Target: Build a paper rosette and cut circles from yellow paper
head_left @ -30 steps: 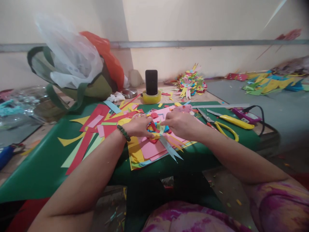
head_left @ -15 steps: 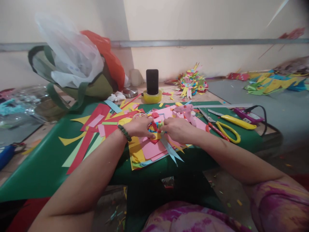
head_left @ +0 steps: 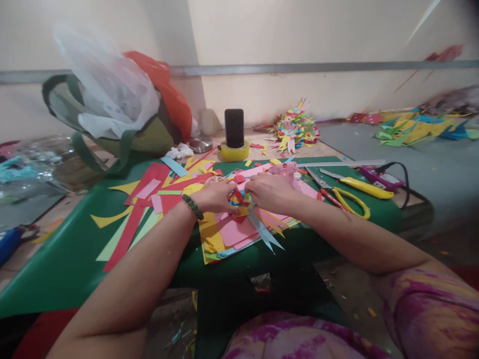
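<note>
Between my hands, above a stack of pink and yellow paper sheets (head_left: pixel 239 234), is a small paper rosette (head_left: pixel 239 199) in red, blue and yellow. Light-blue paper tails (head_left: pixel 265 232) with pointed ends hang from it toward me. My left hand (head_left: pixel 217 195), with a dark green beaded bracelet (head_left: pixel 192 206) at the wrist, grips the rosette's left side. At its right side my right hand (head_left: pixel 270 192) pinches with fingertips together; the piece in them is mostly hidden. Just behind the right hand lies a pink glue gun (head_left: pixel 283 168).
Scissors (head_left: pixel 352 202) and a yellow utility knife (head_left: pixel 368 187) lie on the right of the green mat (head_left: pixel 48 259). Red, yellow and green paper strips (head_left: pixel 127 237) cover the left. Behind stand a phone (head_left: pixel 234 128) in a tape roll (head_left: pixel 235 151), finished rosettes (head_left: pixel 295 129) and a bag (head_left: pixel 149 132).
My right hand has shifted slightly left and up over the rosette, its fingers drawn closer together. My left hand keeps its grip. The whole view has moved a little.
</note>
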The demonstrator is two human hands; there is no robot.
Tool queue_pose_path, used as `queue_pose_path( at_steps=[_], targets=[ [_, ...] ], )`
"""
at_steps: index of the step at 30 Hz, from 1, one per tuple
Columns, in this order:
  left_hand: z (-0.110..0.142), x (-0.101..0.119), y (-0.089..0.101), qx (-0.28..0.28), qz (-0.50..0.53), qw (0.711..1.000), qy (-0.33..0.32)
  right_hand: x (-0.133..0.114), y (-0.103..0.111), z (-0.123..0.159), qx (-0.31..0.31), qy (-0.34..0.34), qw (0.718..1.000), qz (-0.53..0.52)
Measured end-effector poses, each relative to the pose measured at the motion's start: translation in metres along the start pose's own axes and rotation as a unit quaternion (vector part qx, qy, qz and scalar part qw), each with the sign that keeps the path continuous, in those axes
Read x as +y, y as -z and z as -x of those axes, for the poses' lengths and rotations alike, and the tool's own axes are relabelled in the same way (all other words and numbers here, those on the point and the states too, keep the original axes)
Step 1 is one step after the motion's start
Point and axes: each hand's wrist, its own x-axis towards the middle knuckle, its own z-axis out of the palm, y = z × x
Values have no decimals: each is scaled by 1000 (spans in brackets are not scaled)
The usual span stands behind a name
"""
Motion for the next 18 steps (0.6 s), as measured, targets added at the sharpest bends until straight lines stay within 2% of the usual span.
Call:
queue_pose_path(
  at_steps=[4,15,18],
  targets=[
    [0,3,2,-5,-21,1000,13,5,1,-1,19,-32,999,-2],
    [2,6,4,-9,-6,1000,15,8,2,-25,-76,-13,994,-80],
    [0,3,2,-8,-4,1000,14,14,-2,-31,-81,3,993,-90]
  ],
)
